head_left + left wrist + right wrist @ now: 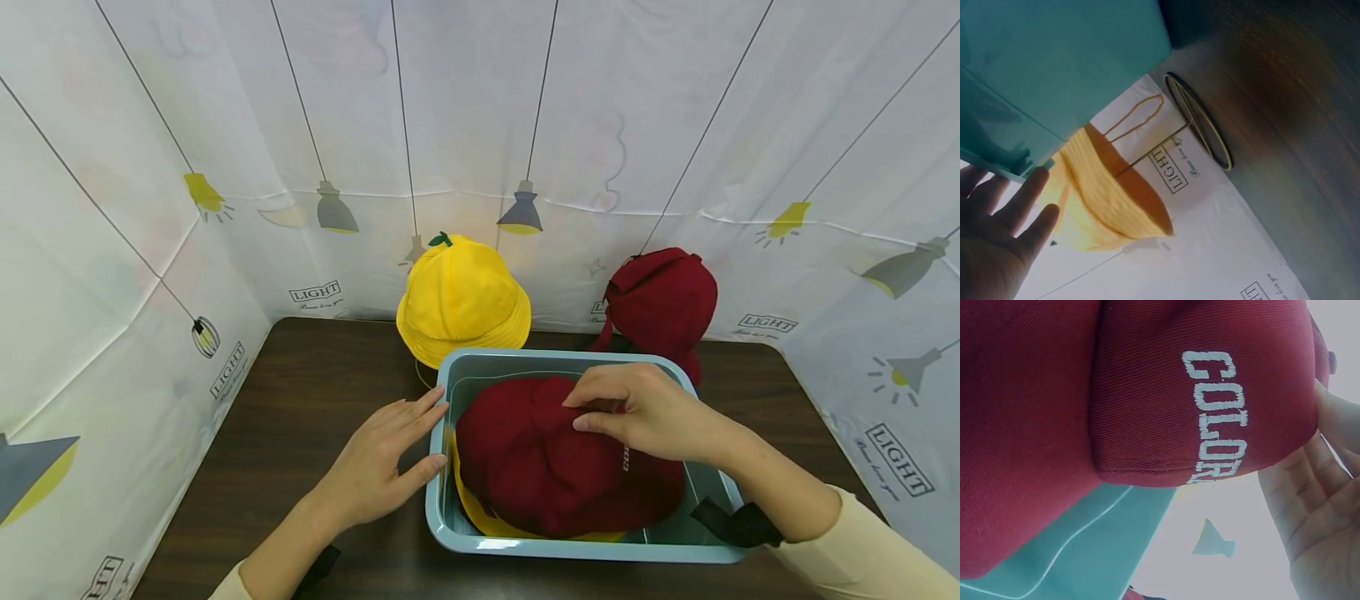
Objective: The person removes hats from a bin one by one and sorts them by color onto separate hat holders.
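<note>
A dark red baseball cap [517, 467] with white embroidered letters [1219, 412] lies in a light blue plastic bin [585, 548], its brim towards the right. My right hand [652, 417] pinches the top of its crown between thumb and fingers. Under the cap, yellow fabric [487, 523] shows along the bin's left and front sides; most of it is hidden. At the bin's left rim, my left hand [378, 462] rests its fingertips with the fingers straight and spread. In the left wrist view, those fingers [1029, 194] lie against the bin's edge.
Behind the bin, a yellow bucket hat [461, 300] with a green leaf tip sits on a stand with a ring base [1200, 122]. Another dark red cap [663, 304] is at the back right. A white printed curtain [337, 100] borders the dark wooden table [300, 400].
</note>
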Motion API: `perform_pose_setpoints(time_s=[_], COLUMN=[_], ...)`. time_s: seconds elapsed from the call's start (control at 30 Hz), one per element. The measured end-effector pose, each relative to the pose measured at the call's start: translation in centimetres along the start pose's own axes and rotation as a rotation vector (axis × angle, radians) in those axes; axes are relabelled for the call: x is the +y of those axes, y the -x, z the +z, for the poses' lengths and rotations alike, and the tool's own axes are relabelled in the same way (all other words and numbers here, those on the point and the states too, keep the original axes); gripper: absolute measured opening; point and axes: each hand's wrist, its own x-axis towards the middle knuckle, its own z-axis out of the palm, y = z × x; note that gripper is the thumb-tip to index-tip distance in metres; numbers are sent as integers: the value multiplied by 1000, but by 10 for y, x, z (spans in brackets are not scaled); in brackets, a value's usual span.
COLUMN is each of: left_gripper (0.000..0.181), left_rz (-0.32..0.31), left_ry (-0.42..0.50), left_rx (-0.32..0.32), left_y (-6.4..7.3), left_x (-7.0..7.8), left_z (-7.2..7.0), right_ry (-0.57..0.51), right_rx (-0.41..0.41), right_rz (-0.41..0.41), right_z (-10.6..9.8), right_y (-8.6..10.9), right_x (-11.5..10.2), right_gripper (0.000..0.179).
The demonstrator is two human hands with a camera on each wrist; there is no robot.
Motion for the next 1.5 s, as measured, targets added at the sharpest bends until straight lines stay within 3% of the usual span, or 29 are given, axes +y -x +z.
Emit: perform_pose_setpoints(time_s=[0.9,1.27,1.5], left_gripper=[60,63,63], left_rz=[9,-17,-42], left_ry=[-7,-17,-11], left_rx=[-9,-26,-50], left_y=[-3,-1,0], left_x=[2,2,3], left_z=[-1,-4,-3], right_ry=[18,-6,42], right_rx=[94,110,163], right_rz=[6,18,41], right_z=[-37,-45,-57], right_y=[-3,-8,-9], right_x=[-19,-24,-31], right_gripper=[39,38,39])
